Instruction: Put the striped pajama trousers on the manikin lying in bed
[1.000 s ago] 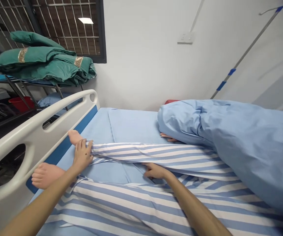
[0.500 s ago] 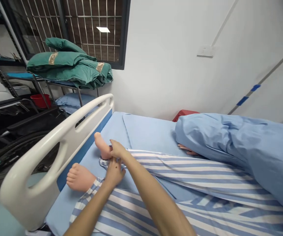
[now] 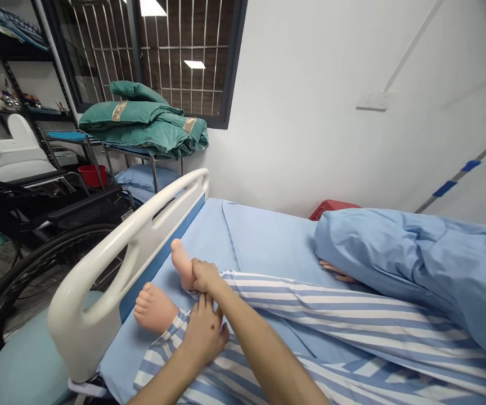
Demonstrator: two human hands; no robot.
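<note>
Right hand (image 3: 205,277) at bare foot (image 3: 181,261), left hand (image 3: 204,329) beside, striped trousers (image 3: 331,312)

We count one footboard (image 3: 145,247); right of it, two bare hands (image 3: 203,329), two feet (image 3: 155,308), one socket plate (image 3: 373,102), one pole (image 3: 458,177) bearing two blue bands (image 3: 444,188); left, one wheelchair (image 3: 86,205), one red bucket (image 3: 92,176).

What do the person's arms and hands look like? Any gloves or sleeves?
No gloves: the left hand and right hand are bare, with no rings showing. The forearms are bare too, with no sleeves or watch in view. A small round spot marks the left hand's back.
</note>
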